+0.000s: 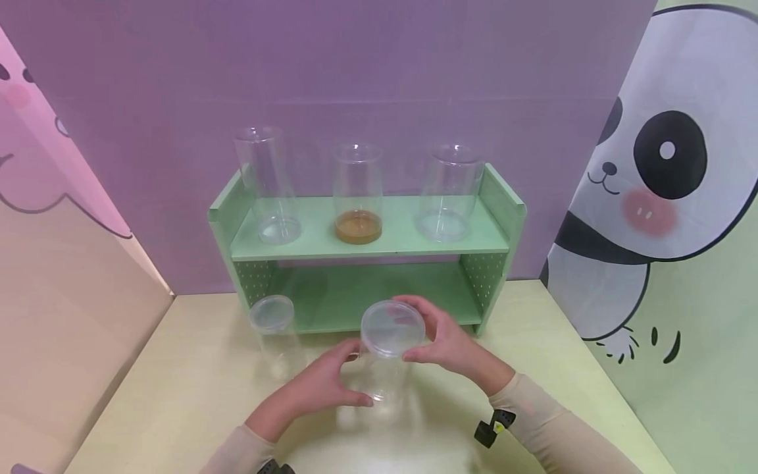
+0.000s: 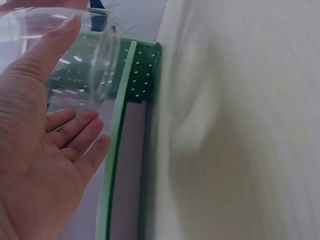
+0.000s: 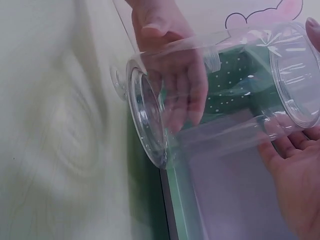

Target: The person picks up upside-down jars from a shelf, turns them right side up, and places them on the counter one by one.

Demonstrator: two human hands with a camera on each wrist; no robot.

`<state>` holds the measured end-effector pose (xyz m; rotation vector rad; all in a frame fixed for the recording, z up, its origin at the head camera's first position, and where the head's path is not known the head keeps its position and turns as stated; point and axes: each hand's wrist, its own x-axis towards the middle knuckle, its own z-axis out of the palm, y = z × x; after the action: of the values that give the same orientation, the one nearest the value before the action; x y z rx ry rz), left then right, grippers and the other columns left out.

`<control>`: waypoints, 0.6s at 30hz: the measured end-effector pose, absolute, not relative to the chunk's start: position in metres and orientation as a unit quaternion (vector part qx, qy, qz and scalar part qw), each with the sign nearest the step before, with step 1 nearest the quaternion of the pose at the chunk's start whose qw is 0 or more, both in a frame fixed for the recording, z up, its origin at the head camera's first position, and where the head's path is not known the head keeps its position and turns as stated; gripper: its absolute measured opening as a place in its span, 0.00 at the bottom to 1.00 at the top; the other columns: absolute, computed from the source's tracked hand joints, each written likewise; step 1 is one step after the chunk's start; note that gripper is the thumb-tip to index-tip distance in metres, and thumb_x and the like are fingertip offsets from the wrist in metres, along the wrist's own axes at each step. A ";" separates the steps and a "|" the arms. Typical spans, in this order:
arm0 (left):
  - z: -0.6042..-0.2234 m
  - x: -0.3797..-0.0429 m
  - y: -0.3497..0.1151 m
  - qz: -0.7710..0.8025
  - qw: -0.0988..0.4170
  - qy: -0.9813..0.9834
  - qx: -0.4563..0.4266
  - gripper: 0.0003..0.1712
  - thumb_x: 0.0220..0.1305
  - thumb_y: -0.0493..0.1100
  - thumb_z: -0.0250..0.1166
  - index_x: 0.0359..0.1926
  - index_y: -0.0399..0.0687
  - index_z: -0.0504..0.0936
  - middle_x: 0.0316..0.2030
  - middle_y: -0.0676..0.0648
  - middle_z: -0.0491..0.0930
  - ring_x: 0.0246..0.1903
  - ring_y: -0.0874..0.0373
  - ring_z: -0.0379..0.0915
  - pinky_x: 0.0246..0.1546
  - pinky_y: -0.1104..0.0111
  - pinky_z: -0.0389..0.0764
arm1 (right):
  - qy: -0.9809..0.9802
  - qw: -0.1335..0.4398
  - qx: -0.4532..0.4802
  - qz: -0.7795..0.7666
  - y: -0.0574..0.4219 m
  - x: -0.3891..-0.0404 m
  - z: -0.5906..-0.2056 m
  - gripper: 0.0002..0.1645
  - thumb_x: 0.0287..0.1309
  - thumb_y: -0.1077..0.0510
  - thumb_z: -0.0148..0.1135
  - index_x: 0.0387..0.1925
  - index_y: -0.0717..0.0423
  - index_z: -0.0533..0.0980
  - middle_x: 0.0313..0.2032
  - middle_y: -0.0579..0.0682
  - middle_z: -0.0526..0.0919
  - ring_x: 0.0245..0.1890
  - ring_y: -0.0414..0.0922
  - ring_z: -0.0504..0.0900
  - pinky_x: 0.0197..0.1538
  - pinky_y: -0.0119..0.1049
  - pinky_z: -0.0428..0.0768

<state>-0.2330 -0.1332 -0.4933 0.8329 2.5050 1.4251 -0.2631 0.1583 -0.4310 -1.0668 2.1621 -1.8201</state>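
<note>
In the head view, a clear jar point(image 1: 385, 375) with a translucent lid point(image 1: 393, 327) is raised over the table in front of the green shelf. My right hand point(image 1: 447, 345) grips it near the lid, thumb and fingers on opposite sides. Beside the lower part of the jar is my left hand point(image 1: 322, 385), its thumb and fingers spread around the base. Seen from the left wrist, the left fingers point(image 2: 82, 132) are relaxed, only slightly bent. Through the clear wall of the jar point(image 3: 235, 145) in the right wrist view, the left hand point(image 3: 177, 75) shows with extended fingers.
A second lidded clear jar point(image 1: 281, 349) stands on the table left of my left hand. On the upper board of the green shelf point(image 1: 403, 247) stand a tall clear jar point(image 1: 272, 184), a jar with brown contents point(image 1: 358, 227) and another clear jar point(image 1: 447, 197). Walls enclose the table.
</note>
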 end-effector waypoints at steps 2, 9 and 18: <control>-0.489 -0.231 -0.138 0.472 0.061 0.836 0.272 0.55 0.56 0.48 0.89 0.80 0.50 0.70 0.73 0.48 0.76 0.73 0.43 0.72 0.77 0.43 0.73 | 0.716 0.054 -0.352 -0.600 0.158 -0.264 -0.432 0.53 0.51 0.71 0.81 0.78 0.60 0.69 0.69 0.58 0.79 0.67 0.53 0.78 0.70 0.53 0.78; -0.459 -0.224 -0.161 0.479 -0.044 0.824 0.298 0.38 0.66 0.42 0.82 0.73 0.50 0.78 0.67 0.51 0.82 0.68 0.48 0.79 0.73 0.51 0.79 | 0.721 0.052 -0.346 -0.598 0.159 -0.268 -0.435 0.53 0.51 0.69 0.83 0.78 0.59 0.69 0.69 0.57 0.79 0.67 0.55 0.79 0.69 0.50 0.80; -0.399 -0.225 -0.204 0.503 -0.283 0.798 0.172 0.06 0.72 0.31 0.74 0.47 0.38 0.89 0.41 0.52 0.90 0.41 0.65 0.85 0.48 0.78 0.85 | 0.735 0.054 -0.314 -0.599 0.155 -0.265 -0.436 0.55 0.48 0.70 0.84 0.78 0.59 0.70 0.70 0.58 0.78 0.69 0.57 0.77 0.74 0.58 0.75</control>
<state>-0.2255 -0.2035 -0.3987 0.6661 3.0918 1.9506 -0.2652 0.1550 -0.4361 -0.9534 2.2331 -1.8195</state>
